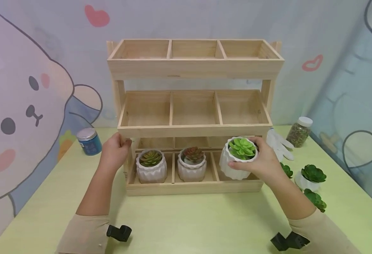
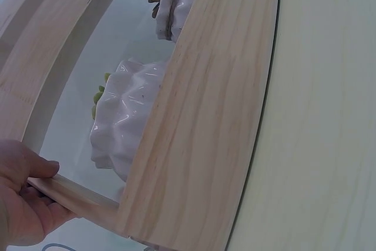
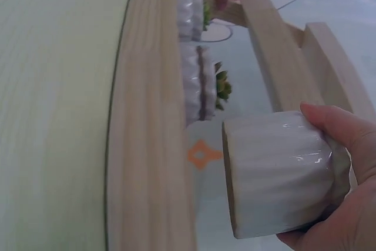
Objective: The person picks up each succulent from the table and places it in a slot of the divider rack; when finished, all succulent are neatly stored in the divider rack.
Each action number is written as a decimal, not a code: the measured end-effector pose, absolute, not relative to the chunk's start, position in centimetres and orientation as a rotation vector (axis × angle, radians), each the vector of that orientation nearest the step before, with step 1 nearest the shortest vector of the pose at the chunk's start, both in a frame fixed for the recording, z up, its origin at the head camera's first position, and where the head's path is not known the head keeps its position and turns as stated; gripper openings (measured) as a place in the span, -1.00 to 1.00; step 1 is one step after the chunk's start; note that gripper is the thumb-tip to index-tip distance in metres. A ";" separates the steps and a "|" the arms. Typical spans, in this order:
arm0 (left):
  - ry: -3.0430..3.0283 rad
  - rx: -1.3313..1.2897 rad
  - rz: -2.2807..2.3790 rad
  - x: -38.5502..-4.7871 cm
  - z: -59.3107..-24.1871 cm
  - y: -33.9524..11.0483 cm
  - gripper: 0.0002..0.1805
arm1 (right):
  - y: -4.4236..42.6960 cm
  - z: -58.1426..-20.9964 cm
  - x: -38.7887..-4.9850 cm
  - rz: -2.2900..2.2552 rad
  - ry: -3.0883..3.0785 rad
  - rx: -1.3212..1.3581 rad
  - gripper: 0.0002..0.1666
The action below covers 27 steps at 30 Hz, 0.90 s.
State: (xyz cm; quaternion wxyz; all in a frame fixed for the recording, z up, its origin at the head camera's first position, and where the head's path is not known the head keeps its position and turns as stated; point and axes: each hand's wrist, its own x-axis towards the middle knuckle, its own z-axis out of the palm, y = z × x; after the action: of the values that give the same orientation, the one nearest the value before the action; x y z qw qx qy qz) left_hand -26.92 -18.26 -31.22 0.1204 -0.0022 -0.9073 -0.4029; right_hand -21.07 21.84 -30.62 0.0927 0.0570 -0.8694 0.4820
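Note:
My right hand [image 1: 266, 160] grips a white ceramic pot with a bright green succulent [image 1: 242, 148], thumb and fingers around its upper part. That pot is held over the bottom tier's right compartment, and in the right wrist view its base hangs clear of the wood. My left hand [image 1: 114, 151] pinches the left side post [image 2: 82, 201] of the three-tier wooden shelf [image 1: 192, 189]. In the bottom tier's left compartment sits a white pot with a green succulent [image 1: 151, 168]; the middle one has a white pot with a reddish succulent [image 1: 192, 167].
To the right on the table stand a potted dark green succulent [image 1: 312, 174] and other green plants [image 1: 315, 200], partly behind my arm. White gloves [image 1: 279, 144] and a jar with a white lid [image 1: 299, 132] lie further back. A blue tin [image 1: 89, 141] stands left of the shelf.

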 end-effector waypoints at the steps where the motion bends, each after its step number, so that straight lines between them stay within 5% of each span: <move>1: -2.653 -0.003 -1.184 -26.9 -31.2 -18.2 -0.64 | 21.9 -31.0 -21.3 1.420 -2.577 0.162 0.14; 27: -2.649 -0.024 -1.176 -27.1 -31.3 -18.3 -0.62 | 22.2 -37.0 -25.7 1.278 -2.622 0.075 0.20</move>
State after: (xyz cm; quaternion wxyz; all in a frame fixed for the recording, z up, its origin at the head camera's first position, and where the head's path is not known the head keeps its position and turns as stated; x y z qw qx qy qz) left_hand -27.13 -18.35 -31.32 0.1210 -0.0083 -0.9072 -0.4028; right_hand -25.70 22.21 -36.97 0.1115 0.0257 -0.8931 0.4351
